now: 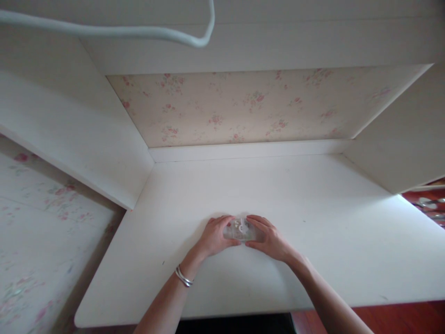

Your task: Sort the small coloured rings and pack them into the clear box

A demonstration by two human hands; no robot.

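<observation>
A small clear plastic box [241,228] rests on the white desk [222,190], near its middle. White and reddish bits show through it, too small to make out. My left hand [219,234] grips the box's left end, thumb on the near side and fingers on the far side. At the right end my right hand [267,236] holds it the same way. Both hands lie low, close to the desk surface. A silver bangle [183,276] circles my left wrist.
Panels [76,116] rise at the desk's left and right, with a floral-papered wall [236,109] behind. Overhead hangs a white cable or tube [139,32]. Beyond the right panel lie red and shiny items [429,204]. Below the near edge is a dark surface [236,324].
</observation>
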